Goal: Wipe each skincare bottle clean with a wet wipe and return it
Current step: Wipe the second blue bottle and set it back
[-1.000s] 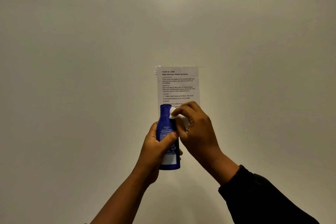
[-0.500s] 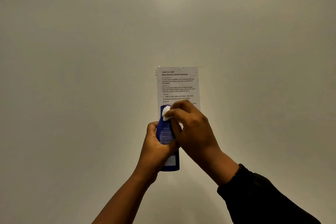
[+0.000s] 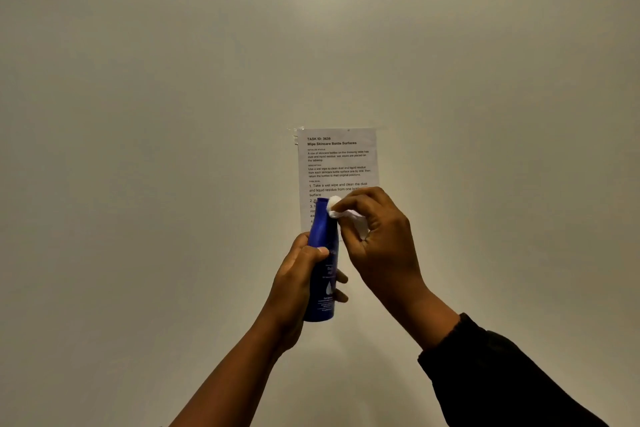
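Note:
A tall blue skincare bottle (image 3: 322,229) with white print is held up in front of a pale wall. My left hand (image 3: 294,284) grips its lower half, thumb across the front, fingers behind. My right hand (image 3: 377,236) pinches a white wet wipe (image 3: 341,211) and presses it against the upper right side of the bottle, near its top. Part of the wipe is bunched inside my right palm.
A printed task sheet (image 3: 337,163) is taped to the plain pale wall (image 3: 138,149) just behind the bottle; the bottle and my right hand cover its lower part. A dark sleeve (image 3: 502,381) covers my right forearm.
The bottle has turned in my left hand, showing a different side of its print. My right hand with the wipe has shifted slightly right and up along the bottle's top.

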A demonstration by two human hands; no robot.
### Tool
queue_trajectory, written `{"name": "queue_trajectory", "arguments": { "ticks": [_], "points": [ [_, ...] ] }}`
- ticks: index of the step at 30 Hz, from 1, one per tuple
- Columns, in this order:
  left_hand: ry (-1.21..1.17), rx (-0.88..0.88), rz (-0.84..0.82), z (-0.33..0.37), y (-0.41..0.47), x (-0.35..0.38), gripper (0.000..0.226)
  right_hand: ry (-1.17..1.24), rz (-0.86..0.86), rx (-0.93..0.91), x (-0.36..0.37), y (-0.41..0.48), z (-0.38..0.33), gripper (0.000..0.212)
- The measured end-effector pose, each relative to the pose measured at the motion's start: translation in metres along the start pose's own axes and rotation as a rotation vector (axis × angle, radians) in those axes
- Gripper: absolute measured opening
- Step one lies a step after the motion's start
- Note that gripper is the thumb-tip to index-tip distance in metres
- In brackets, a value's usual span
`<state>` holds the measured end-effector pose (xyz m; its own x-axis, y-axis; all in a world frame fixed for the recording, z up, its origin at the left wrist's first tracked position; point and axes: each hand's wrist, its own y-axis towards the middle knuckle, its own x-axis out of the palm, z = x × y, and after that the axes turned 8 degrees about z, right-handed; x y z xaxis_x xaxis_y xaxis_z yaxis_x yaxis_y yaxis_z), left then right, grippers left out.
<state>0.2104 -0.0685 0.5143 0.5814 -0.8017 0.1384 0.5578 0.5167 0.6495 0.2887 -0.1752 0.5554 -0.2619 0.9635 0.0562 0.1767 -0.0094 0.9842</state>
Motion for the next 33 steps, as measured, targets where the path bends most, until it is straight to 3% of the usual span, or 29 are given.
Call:
{"name": "queue_trajectory", "arguments": {
  "ticks": [3, 7, 14, 24, 29, 33],
  "points": [
    [-0.028, 0.014, 0.028, -0.003, -0.001, -0.001, 0.024, -0.057, -0.07, -0.073, 0.004, -0.009, -0.006, 0.011],
    [-0.022, 0.031, 0.043, -0.002, -0.003, -0.001, 0.038, -0.123, -0.102, -0.111, 0.002, -0.005, -0.004, 0.009],
    [0.015, 0.098, 0.084, 0.0, -0.003, -0.005, 0.035, 0.129, 0.06, 0.248, -0.007, 0.014, 0.007, 0.005],
    [-0.002, 0.091, 0.141, -0.002, 0.0, -0.005, 0.03, 0.101, -0.111, 0.148, -0.006, 0.004, -0.01, 0.01],
    [0.039, 0.123, 0.12, -0.001, -0.003, -0.005, 0.034, 0.154, -0.02, 0.249, -0.004, 0.005, -0.008, 0.005],
    [0.105, 0.179, 0.196, 0.0, -0.004, -0.009, 0.037, 0.211, -0.106, 0.348, -0.007, 0.006, -0.008, 0.007]
  ]
}}
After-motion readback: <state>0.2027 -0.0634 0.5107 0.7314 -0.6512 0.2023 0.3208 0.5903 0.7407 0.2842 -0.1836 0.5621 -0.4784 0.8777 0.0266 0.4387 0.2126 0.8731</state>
